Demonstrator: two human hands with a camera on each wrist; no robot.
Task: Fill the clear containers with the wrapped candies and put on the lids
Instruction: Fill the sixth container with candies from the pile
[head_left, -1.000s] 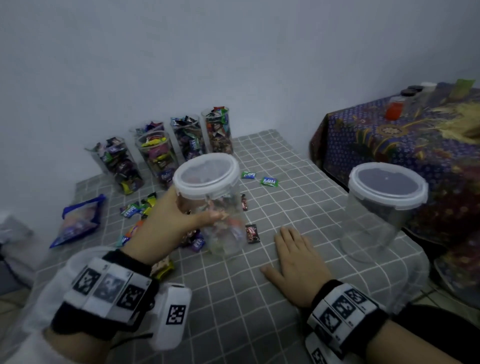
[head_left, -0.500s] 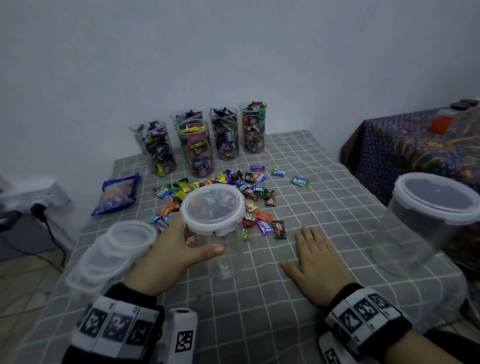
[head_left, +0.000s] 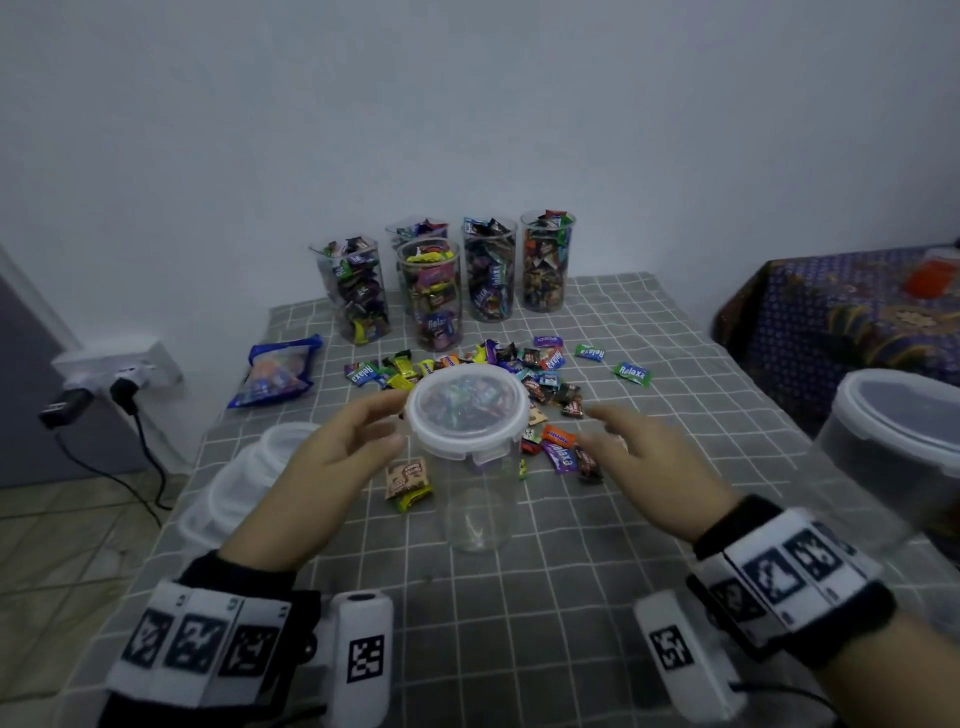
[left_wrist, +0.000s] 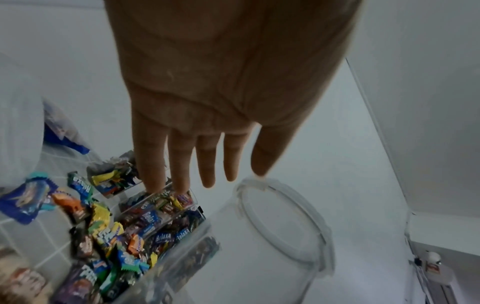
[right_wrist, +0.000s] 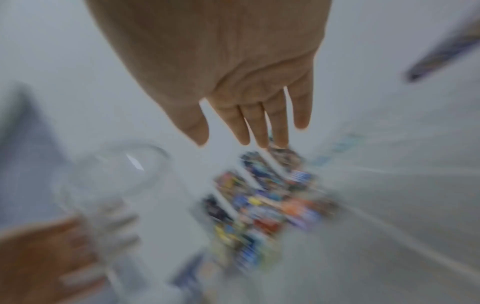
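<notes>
Both my grips are released beside the lidded container (head_left: 470, 452); it's light, slick plastic, so I'd clasp its wall below the lid (head_left: 466, 406).

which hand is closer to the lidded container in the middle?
Left. The left hand has fingers at the lidded container's rim, thumb touching it; the right hand hovers apart over loose candies.

right wrist view: all smeared; the candy pile (right_wrist: 262, 197) is only blobs of colour.
right hand (head_left: 644, 467): fuzzy in the head view.
big tub (head_left: 898, 447): cut off at the right edge.
orange jar (head_left: 930, 275): too blurry to tell.
lid stack (head_left: 244, 478): partly behind the left hand (head_left: 322, 478).
</notes>
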